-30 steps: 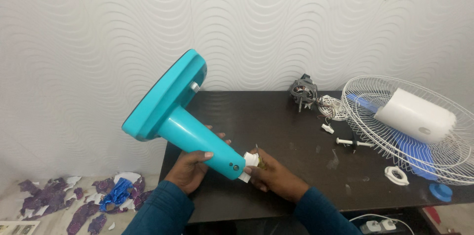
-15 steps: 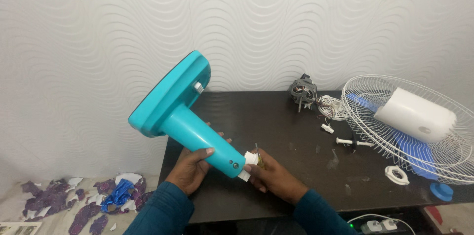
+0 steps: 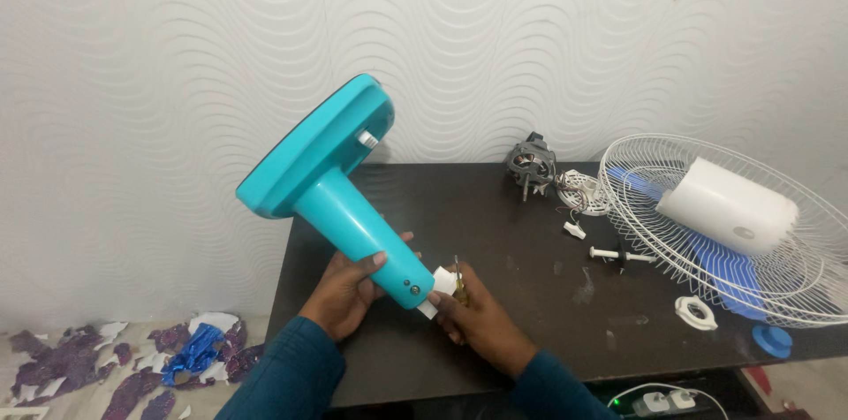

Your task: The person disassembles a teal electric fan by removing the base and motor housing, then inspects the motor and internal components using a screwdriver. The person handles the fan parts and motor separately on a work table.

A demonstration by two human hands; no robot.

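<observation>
My left hand (image 3: pixel 346 289) grips the neck of a teal fan stand (image 3: pixel 340 181), whose wide base tilts up and to the left above the dark table (image 3: pixel 495 234). At the stand's lower end sits a white fitting (image 3: pixel 437 286). My right hand (image 3: pixel 473 318) is closed around a thin screwdriver (image 3: pixel 458 272) right beside that white end.
A bare fan motor (image 3: pixel 531 164) lies at the table's back. A white wire fan guard (image 3: pixel 751 243) at the right holds a white motor cover (image 3: pixel 726 205) and blue blades. Small white parts, a bolt (image 3: pixel 618 254) and a blue cap (image 3: pixel 773 340) lie near it. Torn scraps litter the floor at left.
The teal stand's base has shifted slightly to the right as I turn it. Both hands keep their hold at its lower end.
</observation>
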